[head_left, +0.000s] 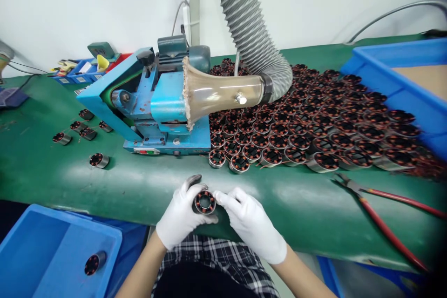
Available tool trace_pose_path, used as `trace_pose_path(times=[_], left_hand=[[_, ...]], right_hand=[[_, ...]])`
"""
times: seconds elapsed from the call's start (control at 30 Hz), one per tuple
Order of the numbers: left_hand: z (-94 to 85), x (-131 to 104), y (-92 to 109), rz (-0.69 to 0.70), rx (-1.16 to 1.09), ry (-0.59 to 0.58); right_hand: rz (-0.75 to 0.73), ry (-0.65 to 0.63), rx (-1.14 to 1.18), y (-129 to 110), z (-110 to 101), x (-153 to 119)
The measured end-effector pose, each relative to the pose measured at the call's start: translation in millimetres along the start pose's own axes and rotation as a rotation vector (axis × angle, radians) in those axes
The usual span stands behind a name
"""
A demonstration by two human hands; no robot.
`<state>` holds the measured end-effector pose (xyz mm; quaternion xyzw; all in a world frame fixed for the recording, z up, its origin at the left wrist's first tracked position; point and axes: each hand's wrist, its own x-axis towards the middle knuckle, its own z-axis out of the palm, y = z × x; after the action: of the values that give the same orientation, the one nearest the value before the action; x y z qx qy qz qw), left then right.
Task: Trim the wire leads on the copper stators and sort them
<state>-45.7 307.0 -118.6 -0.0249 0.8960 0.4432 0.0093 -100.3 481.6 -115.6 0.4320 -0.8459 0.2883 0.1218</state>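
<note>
White gloves cover both my hands. A round metal motor stator (205, 202) with a black inner ring and copper windings is gripped by my left hand (182, 214), its open face turned up toward me. At the stator's right edge, my right hand (253, 223) has its thumb and index finger pressed together; whatever lies between those fingertips is too small to make out. Both hands are over the front edge of the green table (146, 186), in front of a blue belt machine (167, 107).
Many stators (278, 142) crowd the table at right, beside a large blue bin (394, 79). Red-handled cutters (377, 214) lie at front right. Several stators (88, 133) stand at left. A blue crate (59, 251) at lower left holds one stator. A grey hose (251, 23) hangs above.
</note>
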Motion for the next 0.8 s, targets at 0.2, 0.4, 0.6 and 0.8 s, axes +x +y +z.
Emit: trace_pose_path(times=[0.2, 0.4, 0.6, 0.8], left_hand=[[-12.6, -10, 34, 0.083, -0.527, 0.095], [-34.1, -19, 45, 0.352, -0.086, 0.214], [-39.7, -18, 46, 0.236, -0.279, -0.044], [-40.6, -21, 53, 0.305, -0.262, 0.011]], right_hand=[[0.311, -0.120, 0.414, -18, -34, 23], [0.731, -0.393, 1.164, -27, -49, 41], [0.582, -0.268, 0.752, -32, -49, 37], [0.402, -0.089, 0.405, -38, -57, 34]])
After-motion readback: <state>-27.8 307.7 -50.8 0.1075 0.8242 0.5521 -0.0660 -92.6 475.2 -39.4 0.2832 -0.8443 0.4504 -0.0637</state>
